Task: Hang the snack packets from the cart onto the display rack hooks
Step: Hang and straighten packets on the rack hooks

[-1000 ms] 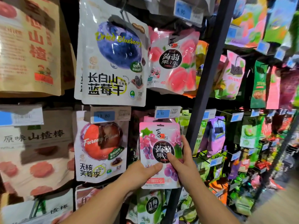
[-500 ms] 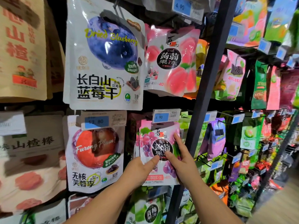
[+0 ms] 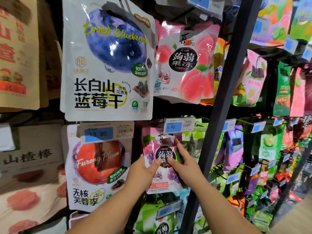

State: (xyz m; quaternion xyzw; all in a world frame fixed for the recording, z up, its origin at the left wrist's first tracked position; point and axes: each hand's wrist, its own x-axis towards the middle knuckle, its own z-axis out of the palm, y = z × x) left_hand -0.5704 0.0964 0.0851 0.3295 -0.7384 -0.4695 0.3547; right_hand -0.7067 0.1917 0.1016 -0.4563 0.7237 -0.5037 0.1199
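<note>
Pink and purple, one grape packet point(image 3: 162, 159) sits against the rack's lower row, just under a blue tag point(image 3: 179, 126) reading "4 90", between the plum bag point(image 3: 99, 166) marked "Furong Plum!" and a black post point(image 3: 224, 98). Whether it is on its hook I cannot tell. Two hands hold it. The left hand point(image 3: 141, 173) has a closed grip on the left edge, thumb on the front. The right hand point(image 3: 184, 164) pinches the right side, forefinger stretched upward. A second tag point(image 3: 106, 132) reads "13 80". Above hang one "Dried Blueberry" bag point(image 3: 108, 61) and one peach packet point(image 3: 185, 61).
</note>
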